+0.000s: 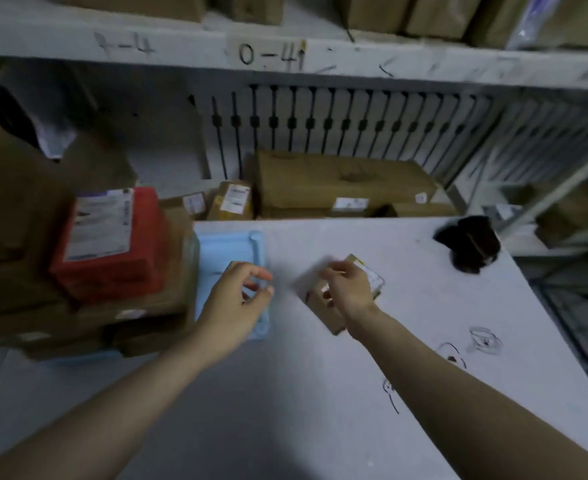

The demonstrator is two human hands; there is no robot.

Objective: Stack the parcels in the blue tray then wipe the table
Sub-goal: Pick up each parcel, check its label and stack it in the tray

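A light blue tray point(225, 249) lies at the left of the white table point(320, 393), partly under a stack of brown cardboard parcels point(140, 317) topped by a red box point(112, 244). My left hand point(237, 299) hovers over the tray's right edge with loosely curled fingers and holds nothing. My right hand point(348, 285) grips a small brown parcel point(323, 311) with a white label, just above the table to the right of the tray. The frame is blurred.
A black crumpled cloth point(469, 242) lies near the table's far right corner. Black pen marks point(453, 353) show on the table at right. Behind the table, brown boxes point(337, 185) fill a shelf; a white shelf board point(285, 57) runs overhead.
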